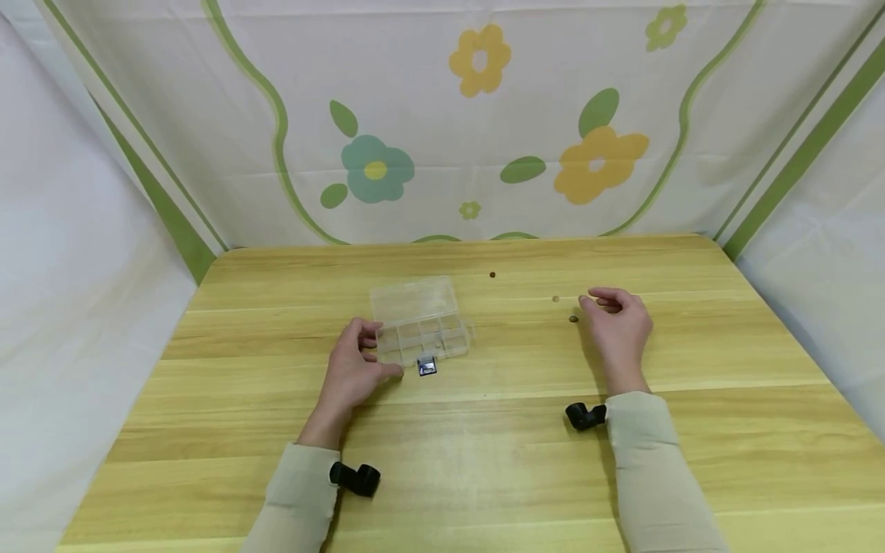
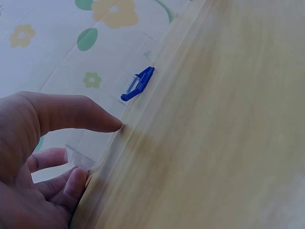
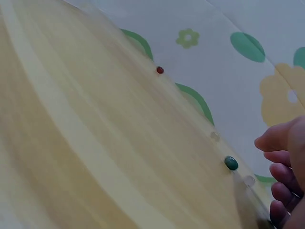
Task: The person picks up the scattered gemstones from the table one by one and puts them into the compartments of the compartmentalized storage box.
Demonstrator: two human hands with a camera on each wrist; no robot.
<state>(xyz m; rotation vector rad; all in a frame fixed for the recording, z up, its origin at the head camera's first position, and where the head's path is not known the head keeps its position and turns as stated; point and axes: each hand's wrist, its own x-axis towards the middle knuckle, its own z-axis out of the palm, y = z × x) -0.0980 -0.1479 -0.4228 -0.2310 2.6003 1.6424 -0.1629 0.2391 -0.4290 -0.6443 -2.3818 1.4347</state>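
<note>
A clear plastic compartment box (image 1: 411,338) stands on the table with its lid (image 1: 415,299) folded back and a blue latch (image 2: 138,85) at its front. My left hand (image 1: 354,367) holds the box's left end, thumb along the front and fingers around the side. Something small and clear (image 1: 438,345) sits in one compartment. My right hand (image 1: 618,326) hovers with loosely bent fingers, nothing visible between them. Just left of its fingertips lie a dark green bead (image 3: 231,163) and a clear bead (image 3: 215,137). Another clear bead (image 3: 249,181) shows close to the fingers.
A small red bead (image 1: 492,275) lies farther back, between the box and the right hand. The wooden table (image 1: 484,461) ends at a flowered white curtain (image 1: 429,92), with white cloth on both sides. Each sleeve carries a black wrist camera (image 1: 356,479).
</note>
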